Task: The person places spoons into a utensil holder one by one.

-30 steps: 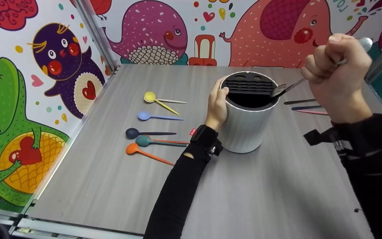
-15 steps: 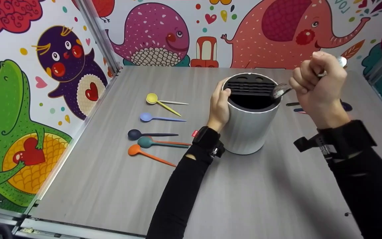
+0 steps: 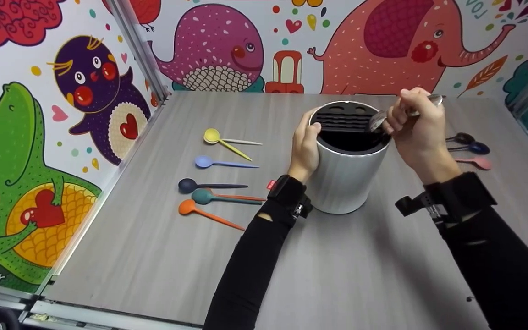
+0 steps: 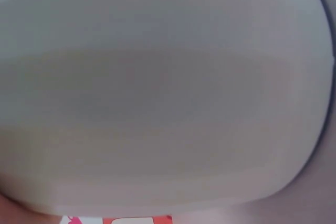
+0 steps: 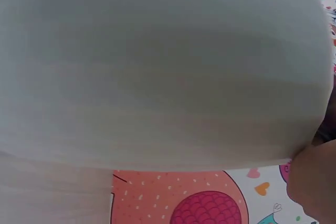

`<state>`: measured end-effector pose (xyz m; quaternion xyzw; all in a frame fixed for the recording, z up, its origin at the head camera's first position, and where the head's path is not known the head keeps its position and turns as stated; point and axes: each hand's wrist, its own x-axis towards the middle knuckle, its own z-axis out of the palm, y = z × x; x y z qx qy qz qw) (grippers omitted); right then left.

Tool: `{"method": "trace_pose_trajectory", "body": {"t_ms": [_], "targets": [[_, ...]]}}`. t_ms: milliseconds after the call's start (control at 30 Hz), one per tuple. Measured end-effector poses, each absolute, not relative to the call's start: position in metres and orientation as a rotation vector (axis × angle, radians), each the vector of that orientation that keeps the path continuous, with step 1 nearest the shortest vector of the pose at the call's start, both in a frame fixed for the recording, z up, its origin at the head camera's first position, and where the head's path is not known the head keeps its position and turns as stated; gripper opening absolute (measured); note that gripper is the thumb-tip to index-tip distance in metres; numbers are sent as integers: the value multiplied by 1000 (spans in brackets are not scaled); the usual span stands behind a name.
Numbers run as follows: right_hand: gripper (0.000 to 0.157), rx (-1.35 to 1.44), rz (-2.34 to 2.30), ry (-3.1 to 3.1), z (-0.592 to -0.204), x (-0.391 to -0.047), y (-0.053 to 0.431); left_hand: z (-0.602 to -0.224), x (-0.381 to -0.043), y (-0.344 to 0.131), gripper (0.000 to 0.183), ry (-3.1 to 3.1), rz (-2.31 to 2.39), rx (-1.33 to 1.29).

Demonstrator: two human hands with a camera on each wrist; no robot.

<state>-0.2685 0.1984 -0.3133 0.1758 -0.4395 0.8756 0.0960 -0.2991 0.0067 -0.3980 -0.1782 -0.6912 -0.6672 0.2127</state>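
Observation:
A pale grey cylindrical utensil holder [image 3: 344, 183] with a black slotted insert stands upright on the table. My left hand [image 3: 304, 144] grips its left side, thumb at the rim. My right hand [image 3: 417, 130] grips a shiny metal spoon [image 3: 436, 100] at the holder's right rim; one rounded silvery end shows above the fist. More silvery metal shows over the opening by the fingertips; whether it belongs to the same spoon I cannot tell. The holder's wall [image 4: 168, 87] fills most of the left wrist view. In the right wrist view, part of a finger [image 5: 317, 179] shows beside that wall.
Left of the holder lie several spoons: yellow [image 3: 211, 136], light blue [image 3: 203, 161], navy [image 3: 187, 185], teal [image 3: 202, 196] and orange [image 3: 187, 206]. To the right are two dark spoons [image 3: 477, 147] and a pink spoon [image 3: 481, 162]. Cartoon-printed panels [image 3: 227, 50] border the table.
My right hand has come down and left, closer to the holder's opening, still gripping the metal spoon. The spoons at the right have come into fuller view. My left hand stays on the holder.

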Motion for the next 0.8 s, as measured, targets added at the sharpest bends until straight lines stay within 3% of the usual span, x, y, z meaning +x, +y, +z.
{"method": "trace_pose_trajectory", "body": {"t_ms": [200,800], "targets": [[17,467,2450,-1364,-317,-270,194,-398,-299,7,61,-1930,-1836,-483],[17,438,2433,-1312,-322,-270,205,-399,-298,6,59,-1907,-1851,-502]]}}
